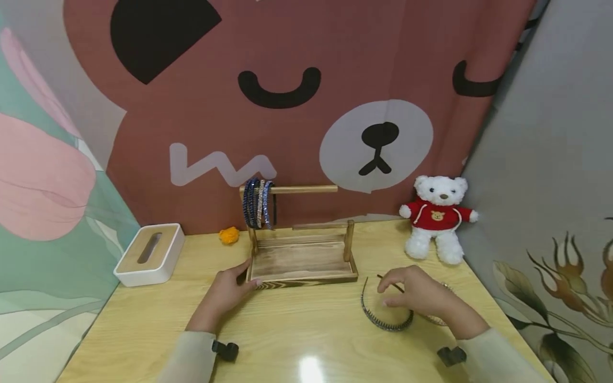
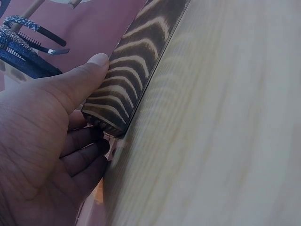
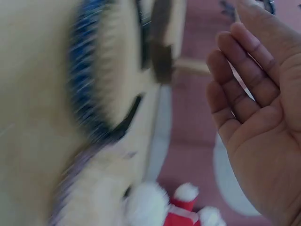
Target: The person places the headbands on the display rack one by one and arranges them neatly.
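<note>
A wooden rack (image 1: pixel 304 258) with a tray base stands at the middle of the table. My left hand (image 1: pixel 227 292) holds its front left corner; in the left wrist view the thumb lies on the dark striped front edge (image 2: pixel 127 75) and the fingers curl beside the corner end. Several glittery headbands (image 1: pixel 256 205) hang at the left of the rack's top bar. On the right, my right hand (image 1: pixel 419 291) hovers with loosely bent fingers, holding nothing. Below it lies a dark toothed headband (image 1: pixel 388 325). A second, paler headband (image 1: pixel 437 320) is partly hidden behind the hand.
A white bear (image 1: pixel 436 218) in a red top sits at the back right. A white tissue box (image 1: pixel 150 255) with a wooden lid stands at the left. An orange object (image 1: pixel 229 235) lies near the rack. A patterned curtain (image 1: pixel 287 133) hangs behind the table.
</note>
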Motion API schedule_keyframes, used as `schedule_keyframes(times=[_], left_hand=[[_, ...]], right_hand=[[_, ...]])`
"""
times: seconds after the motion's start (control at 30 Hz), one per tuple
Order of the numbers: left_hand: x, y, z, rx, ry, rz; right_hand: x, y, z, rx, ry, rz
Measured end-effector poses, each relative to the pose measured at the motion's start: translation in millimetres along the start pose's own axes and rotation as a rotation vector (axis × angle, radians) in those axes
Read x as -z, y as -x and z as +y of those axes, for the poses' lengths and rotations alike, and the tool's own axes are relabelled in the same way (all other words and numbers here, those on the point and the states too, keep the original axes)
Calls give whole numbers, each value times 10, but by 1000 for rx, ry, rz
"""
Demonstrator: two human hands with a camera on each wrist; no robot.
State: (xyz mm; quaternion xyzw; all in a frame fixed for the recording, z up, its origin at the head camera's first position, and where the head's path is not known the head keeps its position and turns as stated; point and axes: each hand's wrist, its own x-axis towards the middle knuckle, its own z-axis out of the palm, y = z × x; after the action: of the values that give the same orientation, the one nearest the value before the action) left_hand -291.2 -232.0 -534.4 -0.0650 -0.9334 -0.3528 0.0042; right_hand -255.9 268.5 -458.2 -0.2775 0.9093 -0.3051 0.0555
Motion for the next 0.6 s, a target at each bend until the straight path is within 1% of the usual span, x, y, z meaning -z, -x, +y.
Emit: schedule_keyframes(times=[0.03,0.1,0.17,0.27,0.43,0.53,0.6], left_hand=[[19,22,-17,1,-2,-4],[22,27,-17,-2,2,-15],[43,45,-31,-9,10,-18],[42,51,-28,-12,20,-17],[33,52,-32,-8,8,-4],[38,48,-41,-7,-2,2],[46,45,-47,-7,-7,5]], right_hand=[[-13,50,50,-18,15,-23],[-18,178,142,-40,35,-40],[-25,247,220,-24,46,-42],[-31,341,323,30,79,-30],[-58,420,457,115,176,-34],[-65,440,496,115,202,-52],[-68,438,502,110,197,-67]])
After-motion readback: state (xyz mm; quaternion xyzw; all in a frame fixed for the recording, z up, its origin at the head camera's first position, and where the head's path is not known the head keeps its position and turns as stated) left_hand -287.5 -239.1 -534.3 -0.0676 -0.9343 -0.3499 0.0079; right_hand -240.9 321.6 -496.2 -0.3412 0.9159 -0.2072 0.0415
